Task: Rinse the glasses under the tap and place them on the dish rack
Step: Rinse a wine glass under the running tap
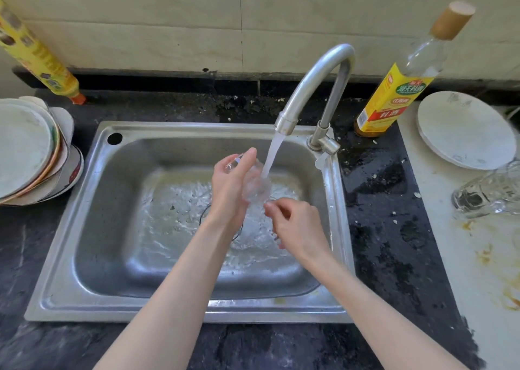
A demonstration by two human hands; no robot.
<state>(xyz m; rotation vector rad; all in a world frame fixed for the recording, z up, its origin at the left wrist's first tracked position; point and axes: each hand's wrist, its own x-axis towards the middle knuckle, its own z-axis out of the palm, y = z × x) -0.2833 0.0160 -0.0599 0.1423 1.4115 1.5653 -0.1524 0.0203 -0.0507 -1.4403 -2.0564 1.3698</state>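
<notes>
I am standing at a steel sink (92, 257) set in a dark stone counter (388, 215). My left hand (229, 185) grips a clear drinking glass (254, 185) over the middle of the basin, fingers wrapped round its side. The glass is tilted, its long axis running from upper left to lower right; one end shows as a ring past my fingertips at the upper left, but blur and splashing water keep me from telling which end is the mouth. Water from the curved metal tap (318, 79) strikes the glass on its right side and pools in the basin below. My right hand (295, 224) is just below the glass, fingers loosely curled, fingertips at its lower end; I cannot tell whether they pinch it. On the counter to my left is a stack of plates (28, 150). To my right stand a yellow-labelled bottle (394, 99), a white plate (464, 130) and another glass (489, 192) lying on its side.
</notes>
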